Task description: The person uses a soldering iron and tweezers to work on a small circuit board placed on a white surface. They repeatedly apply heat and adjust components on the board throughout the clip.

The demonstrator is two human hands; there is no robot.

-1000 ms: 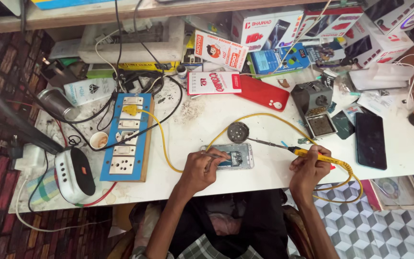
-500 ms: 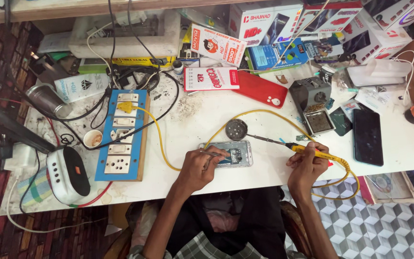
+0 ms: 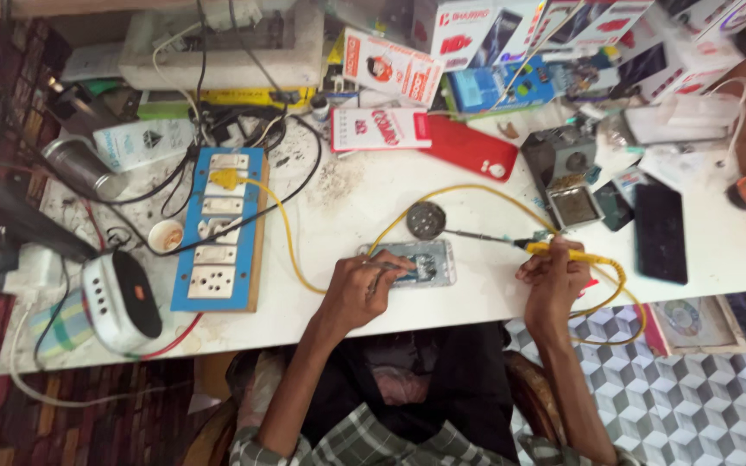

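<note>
Partly, left hand hides opened phone.

— Furniture on record?

— One white worktable, its top scuffed and stained, running across the whole view. A raised shelf stands along its far edge. A lower shelf is tucked under the table's right end. Part of a seat shows at the bottom.

— Floor?

— Two surfaces. On the right, grey and white tiles in a cube pattern. On the left, a dark red patterned rug.

— Walls, windows?

— Out of frame.

— Light?

— Even and soft, with faint shadows on the tabletop.
</note>
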